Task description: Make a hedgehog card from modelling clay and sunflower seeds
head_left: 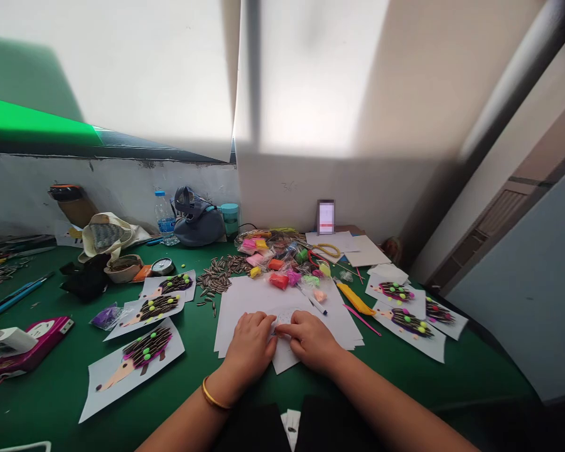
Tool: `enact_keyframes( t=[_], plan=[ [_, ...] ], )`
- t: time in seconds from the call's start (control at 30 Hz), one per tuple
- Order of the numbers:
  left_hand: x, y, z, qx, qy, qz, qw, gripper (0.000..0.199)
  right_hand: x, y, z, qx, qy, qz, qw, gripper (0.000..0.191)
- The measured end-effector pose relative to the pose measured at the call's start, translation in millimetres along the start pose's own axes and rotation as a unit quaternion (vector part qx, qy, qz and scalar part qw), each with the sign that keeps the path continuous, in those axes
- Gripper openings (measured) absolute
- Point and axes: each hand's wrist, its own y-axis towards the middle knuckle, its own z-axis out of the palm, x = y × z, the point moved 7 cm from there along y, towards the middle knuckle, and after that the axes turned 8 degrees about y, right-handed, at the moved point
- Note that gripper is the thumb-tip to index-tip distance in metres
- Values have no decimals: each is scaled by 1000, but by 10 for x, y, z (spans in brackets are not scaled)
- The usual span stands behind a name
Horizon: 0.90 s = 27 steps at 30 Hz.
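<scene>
A small sheet of white paper with a faint drawing (pixel 286 319) lies under my fingers, over a stack of larger white sheets (pixel 245 295). My left hand (pixel 250 342) rests on its left side, fingers laid along the paper and thumb pointing inward. From the other side, my right hand (pixel 311 339) touches it with the index finger stretched toward the left thumb. I make out nothing held in either hand; parts of the paper are hidden beneath them. A marker (pixel 318 305) lies just beyond my right hand.
Sunflower seeds (pixel 221 273) are heaped behind the sheets, beside bags of coloured clay (pixel 279 280). Hedgehog pictures (pixel 144 351) lie left, with more hedgehog cards (pixel 405 323) right. A yellow cutter (pixel 355 298), yellow-handled scissors (pixel 328 250) and a propped phone (pixel 326 216) are also there.
</scene>
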Motion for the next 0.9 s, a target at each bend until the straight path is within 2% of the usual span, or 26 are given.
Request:
enact_keyframes(
  t=[0.13, 0.33, 0.53, 0.77, 0.9],
  plan=[
    [-12, 1, -37, -2, -2, -2, 1000, 34, -14, 5, 14, 3, 3, -7, 1000, 43],
    [-40, -1, -109, 6, -16, 0, 1000, 19, -136, 6, -114, -72, 73, 39, 994, 50],
    [-76, -24, -137, -4, 3, 18, 1000, 23, -143, -1, -134, -76, 75, 51, 993, 46],
    [-71, -37, -140, -22, 8, 21, 1000, 21, -63, 1, -65, -44, 43, 16, 998, 46],
    [-74, -36, -143, -18, 4, 21, 1000, 22, -99, -4, -103, -69, 62, 24, 995, 47]
  ],
)
